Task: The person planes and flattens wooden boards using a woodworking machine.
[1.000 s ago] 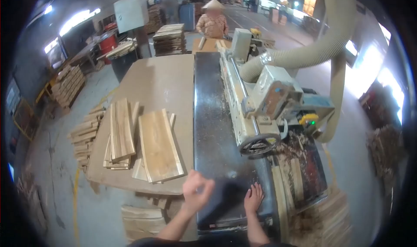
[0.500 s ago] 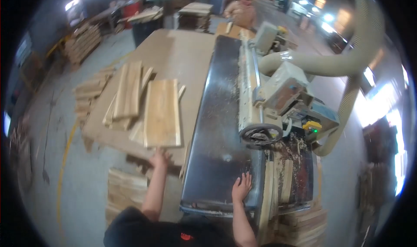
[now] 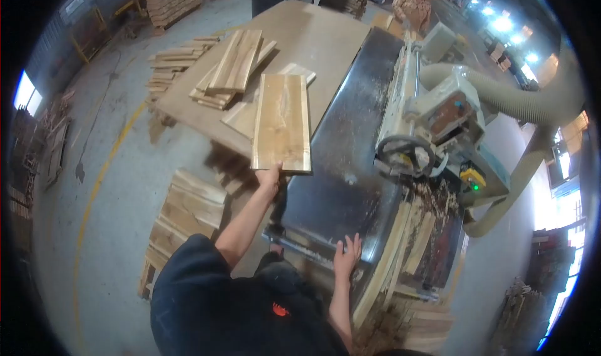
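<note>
My left hand [image 3: 269, 177] grips the near end of a wide wooden board [image 3: 282, 121], with the thumb on top and the other fingers hidden beneath. The board's far part lies over another board [image 3: 239, 119] on the brown side table [image 3: 297, 34], and its right edge reaches the dark metal machine table [image 3: 332, 193]. Over the near right corner of that metal table is my right hand [image 3: 347, 256], fingers spread and holding nothing. A saw machine [image 3: 432, 112] with a handwheel [image 3: 405, 156] stands beyond it.
More boards [image 3: 236, 62] are piled on the side table. Stacked planks [image 3: 181, 212] stand on the floor at left. Wood strips [image 3: 419, 243] and chips lie beside the machine. A thick hose [image 3: 519, 102] arches at right. Another person [image 3: 412, 9] in a conical hat is at the far end.
My left hand has closed on the board's near end and drawn it right, toward the metal table. My right hand stays near the metal table's corner. The view has turned left and downward.
</note>
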Available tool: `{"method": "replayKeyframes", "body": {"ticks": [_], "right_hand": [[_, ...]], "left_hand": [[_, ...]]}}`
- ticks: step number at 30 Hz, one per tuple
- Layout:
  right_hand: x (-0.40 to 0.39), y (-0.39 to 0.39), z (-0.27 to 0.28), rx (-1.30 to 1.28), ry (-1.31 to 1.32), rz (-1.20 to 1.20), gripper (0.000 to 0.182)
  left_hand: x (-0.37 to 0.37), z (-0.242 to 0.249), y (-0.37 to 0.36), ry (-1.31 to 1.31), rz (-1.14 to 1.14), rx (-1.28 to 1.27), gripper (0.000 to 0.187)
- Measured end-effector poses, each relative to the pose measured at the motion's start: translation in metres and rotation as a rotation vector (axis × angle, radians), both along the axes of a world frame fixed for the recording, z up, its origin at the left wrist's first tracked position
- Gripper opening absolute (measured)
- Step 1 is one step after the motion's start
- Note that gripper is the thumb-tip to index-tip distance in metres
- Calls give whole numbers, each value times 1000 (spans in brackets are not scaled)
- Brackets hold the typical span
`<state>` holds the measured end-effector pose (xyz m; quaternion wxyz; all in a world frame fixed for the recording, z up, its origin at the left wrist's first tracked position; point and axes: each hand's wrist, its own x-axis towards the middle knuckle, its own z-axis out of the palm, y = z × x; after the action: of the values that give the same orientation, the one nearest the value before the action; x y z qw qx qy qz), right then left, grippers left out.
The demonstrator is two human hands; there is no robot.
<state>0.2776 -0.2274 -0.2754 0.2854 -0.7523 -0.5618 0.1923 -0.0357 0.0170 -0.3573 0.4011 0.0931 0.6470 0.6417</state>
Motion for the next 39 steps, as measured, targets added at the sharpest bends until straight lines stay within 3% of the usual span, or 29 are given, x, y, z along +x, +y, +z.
{"method": "replayKeyframes", "body": {"ticks": [2,4,6,9,11,14,17,20,23,25,27,28,30,31,33,36,39], "right_hand": [[5,-2,6,0,118,17,39],[2,-10,14,-61,514,-81,39],[-4,-28,20,-12,616,-31,40],[-15,-61,9,-93,753,32,51],[-21,-85,5,-276,887,80,66],[-23,-127,-19,-181,1093,82,71],[-12,-154,-18,-168,1129,9,69],[4,-159,-3,-141,1006,-10,63],[16,-163,24,-69,896,-7,59],[23,-174,65,57,590,240,45],[22,-182,133,11,925,346,38],[18,-187,156,16,1050,386,35],[-3,-176,168,210,1099,436,33],[-6,-169,158,88,974,452,34],[-12,-150,142,163,599,620,38],[-14,-157,133,34,586,630,44],[-12,-168,129,-187,745,552,46]], "left_hand": [[21,8,-71,-62,-62,-14,40],[40,51,-154,-81,-114,-70,42],[48,98,-230,-38,-265,-186,42],[68,93,-316,145,-416,-173,41],[76,83,-354,339,-496,-124,45],[51,109,-377,25,-927,-654,58],[40,139,-405,808,-820,-577,67],[36,112,-408,780,-610,-132,70],[58,65,-389,495,-727,-250,71],[95,93,-372,423,-946,-441,72],[123,111,-371,-402,-926,-174,61],[122,93,-378,-452,-1101,-108,57],[138,49,-389,-432,-1175,7,51],[146,25,-395,-423,-1207,66,48],[152,20,-389,-265,-1268,69,51],[142,6,-404,-84,-1321,8,56],[132,-20,-411,-29,-1357,-74,59]]}}
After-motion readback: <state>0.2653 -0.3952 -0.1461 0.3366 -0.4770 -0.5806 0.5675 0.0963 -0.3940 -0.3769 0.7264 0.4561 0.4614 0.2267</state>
